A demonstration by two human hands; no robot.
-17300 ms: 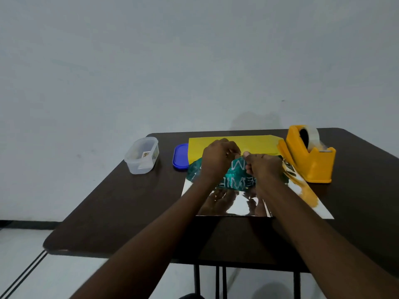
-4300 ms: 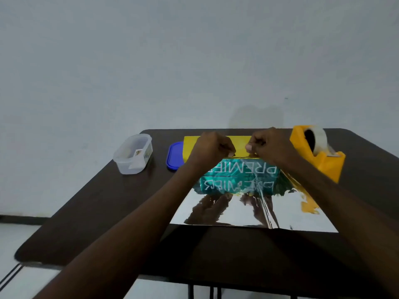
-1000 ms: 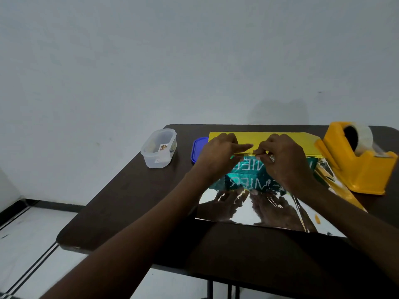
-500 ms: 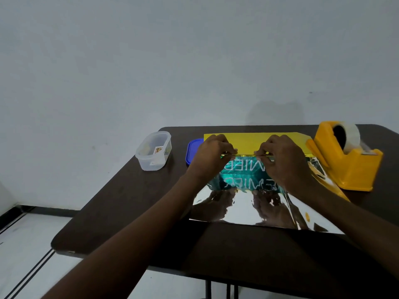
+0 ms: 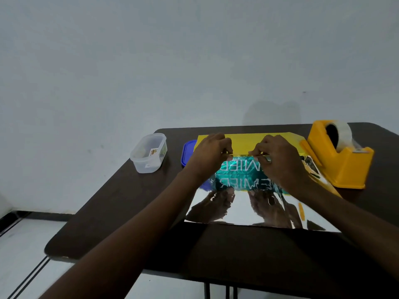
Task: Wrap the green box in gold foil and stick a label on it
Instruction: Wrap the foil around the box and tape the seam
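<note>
The green box (image 5: pixel 239 167) with white lettering lies on the foil sheet (image 5: pixel 241 209), whose mirror side faces up and reflects the box and both hands. The foil's far part is folded over, showing its gold side (image 5: pixel 246 142) behind the box. My left hand (image 5: pixel 210 155) pinches the folded foil edge at the box's top left. My right hand (image 5: pixel 278 157) pinches the same edge at the top right. The box's two ends are hidden behind my hands.
A yellow tape dispenser (image 5: pixel 341 156) with a clear tape roll stands right of the foil. A clear plastic tub (image 5: pixel 149 156) holding small stickers sits at the far left, its blue lid (image 5: pixel 187 153) beside it. The dark table (image 5: pixel 129 203) ends near me.
Both hands stay pinched on the foil edge along the box's top. The camera has shifted slightly, and the hands have barely moved.
</note>
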